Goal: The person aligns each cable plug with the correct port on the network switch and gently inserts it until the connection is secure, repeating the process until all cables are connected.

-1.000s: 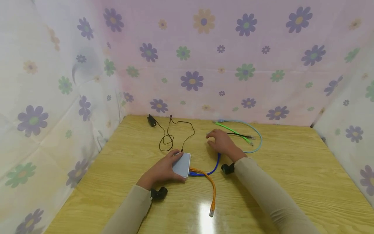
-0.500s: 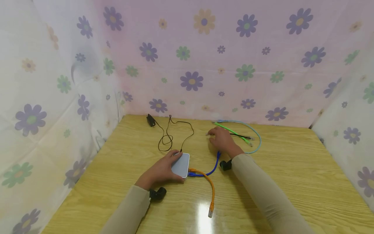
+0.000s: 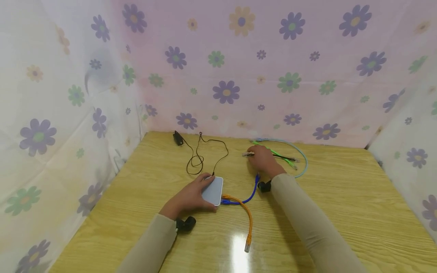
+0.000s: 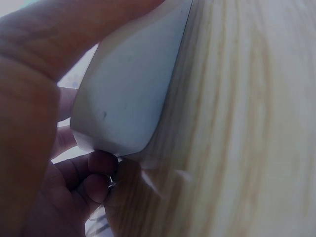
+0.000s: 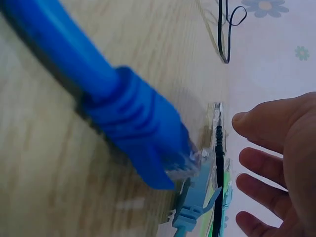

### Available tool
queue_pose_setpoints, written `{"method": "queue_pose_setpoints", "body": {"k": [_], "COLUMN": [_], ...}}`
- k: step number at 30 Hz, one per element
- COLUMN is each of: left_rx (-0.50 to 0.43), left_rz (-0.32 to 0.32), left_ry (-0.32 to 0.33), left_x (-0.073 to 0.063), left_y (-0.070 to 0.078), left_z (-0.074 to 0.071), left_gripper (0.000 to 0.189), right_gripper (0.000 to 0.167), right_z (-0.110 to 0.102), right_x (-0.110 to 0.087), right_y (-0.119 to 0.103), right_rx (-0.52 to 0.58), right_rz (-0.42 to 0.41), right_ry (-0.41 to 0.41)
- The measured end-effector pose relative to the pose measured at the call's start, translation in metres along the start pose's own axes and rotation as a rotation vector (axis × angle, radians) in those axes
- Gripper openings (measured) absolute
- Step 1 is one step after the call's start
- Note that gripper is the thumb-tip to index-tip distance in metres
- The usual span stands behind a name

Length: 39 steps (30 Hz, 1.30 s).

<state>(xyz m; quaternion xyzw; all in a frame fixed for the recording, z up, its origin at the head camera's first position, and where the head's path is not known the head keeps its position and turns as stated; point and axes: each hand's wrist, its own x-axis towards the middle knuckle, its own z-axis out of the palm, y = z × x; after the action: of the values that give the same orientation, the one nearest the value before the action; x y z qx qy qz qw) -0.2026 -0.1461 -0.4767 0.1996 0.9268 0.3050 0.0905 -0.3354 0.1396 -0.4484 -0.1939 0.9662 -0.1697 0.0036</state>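
Observation:
My left hand (image 3: 191,197) grips a small white network switch (image 3: 213,191), thumb at its near side and fingers at its far side. A blue network cable (image 3: 250,196) and an orange network cable (image 3: 250,218) run out of its right side. My right hand (image 3: 264,161) is low over a black network cable (image 3: 285,157), fingertips close to its left plug (image 3: 247,154). In the right wrist view, a gap shows between the thumb and that black cable (image 5: 218,163). The blue cable's free plug (image 5: 182,158) lies below this hand.
A green network cable (image 3: 291,165) and a light blue network cable (image 3: 305,155) lie at the back right. A black power adapter (image 3: 178,138) sits at the back left, its thin cord (image 3: 227,149) running to the switch. Flowered cloth (image 3: 225,68) encloses the wooden table (image 3: 341,197).
My right hand has dropped and its fingers have come in over the black cable, whose left plug now shows beyond them. My left hand stays on the network switch.

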Motion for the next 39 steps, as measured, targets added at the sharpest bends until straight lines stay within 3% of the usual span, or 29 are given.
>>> {"method": "queue_pose_setpoints", "body": {"k": [10, 25, 39], "left_rx": [0.004, -0.016, -0.003], "left_rz": [-0.013, 0.009, 0.005], "left_ry": [-0.009, -0.006, -0.003], "left_x": [0.000, -0.003, -0.003], "left_y": [0.000, 0.000, -0.003], "left_z": [0.000, -0.001, 0.002], "left_gripper": [0.114, 0.113, 0.113], "right_gripper": [0.039, 0.028, 0.030], "right_z": [0.000, 0.008, 0.001], "right_x": [0.010, 0.014, 0.003], "right_y": [0.007, 0.009, 0.011], "right_rx": [-0.061, -0.069, -0.079], "right_rz": [0.056, 0.075, -0.002], "right_ry": [-0.099, -0.116, -0.120]}}
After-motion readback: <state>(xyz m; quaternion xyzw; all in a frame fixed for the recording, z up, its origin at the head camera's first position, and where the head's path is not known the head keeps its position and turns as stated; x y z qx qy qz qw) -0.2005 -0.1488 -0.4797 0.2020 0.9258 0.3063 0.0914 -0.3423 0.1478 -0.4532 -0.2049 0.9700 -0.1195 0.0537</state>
